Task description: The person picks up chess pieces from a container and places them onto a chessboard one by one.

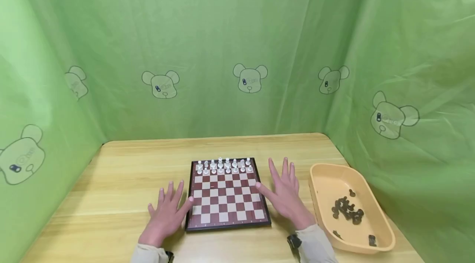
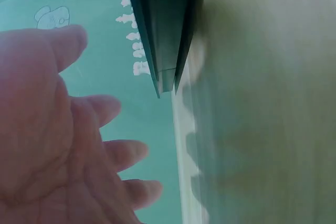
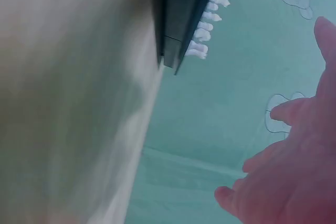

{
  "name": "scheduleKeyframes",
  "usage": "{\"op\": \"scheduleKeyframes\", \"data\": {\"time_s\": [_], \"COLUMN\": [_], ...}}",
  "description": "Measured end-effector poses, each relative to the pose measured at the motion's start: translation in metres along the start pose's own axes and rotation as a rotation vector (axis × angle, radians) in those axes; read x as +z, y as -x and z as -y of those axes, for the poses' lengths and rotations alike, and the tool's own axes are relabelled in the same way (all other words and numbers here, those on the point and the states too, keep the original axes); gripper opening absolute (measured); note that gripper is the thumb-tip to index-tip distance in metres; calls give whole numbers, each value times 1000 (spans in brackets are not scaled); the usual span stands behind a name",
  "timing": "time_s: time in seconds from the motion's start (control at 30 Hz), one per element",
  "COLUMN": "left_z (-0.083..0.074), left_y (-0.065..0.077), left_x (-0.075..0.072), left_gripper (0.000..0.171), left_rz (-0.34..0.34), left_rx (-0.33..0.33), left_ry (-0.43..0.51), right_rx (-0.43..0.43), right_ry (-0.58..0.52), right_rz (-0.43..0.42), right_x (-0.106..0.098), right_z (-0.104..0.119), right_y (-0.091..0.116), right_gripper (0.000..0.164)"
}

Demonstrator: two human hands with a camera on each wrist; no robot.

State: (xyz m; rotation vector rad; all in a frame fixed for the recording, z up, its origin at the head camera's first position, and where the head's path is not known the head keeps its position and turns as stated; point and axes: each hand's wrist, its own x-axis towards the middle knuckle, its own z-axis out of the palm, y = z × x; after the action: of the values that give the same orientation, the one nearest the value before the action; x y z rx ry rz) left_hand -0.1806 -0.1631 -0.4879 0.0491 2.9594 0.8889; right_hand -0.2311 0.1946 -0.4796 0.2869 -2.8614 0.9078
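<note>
A chessboard (image 1: 222, 200) with brown and white squares lies on the table, white chess pieces (image 1: 228, 164) standing in two rows along its far side. My left hand (image 1: 165, 216) hovers beside the board's left edge, fingers spread and thumb tip overlapping that edge in the head view. On the opposite side is my right hand (image 1: 287, 199), also spread, with its thumb pointing at the board's right edge. Neither hand holds anything. Both wrist views show the board's dark side (image 2: 167, 30) end-on, and the palm of the left hand (image 2: 42, 145) faces it.
To the right of the right hand stands an orange plastic tray (image 1: 315, 197) with several dark chess pieces (image 1: 346, 208) scattered in it. The wooden table (image 1: 137, 164) is enclosed at the back and sides by a green curtain (image 1: 208, 110) printed with bear heads.
</note>
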Motion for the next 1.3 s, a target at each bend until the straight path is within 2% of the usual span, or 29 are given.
{"op": "scheduleKeyframes", "data": {"time_s": [0.23,0.6,0.8,0.93,1.0,1.1,1.17,1.3], "left_z": [1,1,1,2,2,2,1,0], "left_y": [2,2,2,0,-1,-1,-1,-1], "left_x": [-2,-2,-3,-1,-1,-1,-2,-3], "left_gripper": [69,58,59,57,55,52,51,49], "left_rz": [57,77,74,77,82,94,99,102], "left_rx": [-17,-13,-1,0,2,8,12,16], "left_ry": [0,0,0,-5,-11,-22,-27,-27], "right_rx": [-48,-52,-19,31,85,163,208,296], "right_ry": [-66,-214,-239,-210,-198,-176,-158,-91], "right_rz": [-105,-299,-417,-516,-546,-559,-538,-407], "right_x": [-14,-61,-81,-91,-96,-103,-109,-123], "right_z": [2,5,-7,-18,-22,-29,-32,-44], "right_y": [-2,2,9,11,14,17,21,29], "right_gripper": [86,70,61,52,47,43,41,46]}}
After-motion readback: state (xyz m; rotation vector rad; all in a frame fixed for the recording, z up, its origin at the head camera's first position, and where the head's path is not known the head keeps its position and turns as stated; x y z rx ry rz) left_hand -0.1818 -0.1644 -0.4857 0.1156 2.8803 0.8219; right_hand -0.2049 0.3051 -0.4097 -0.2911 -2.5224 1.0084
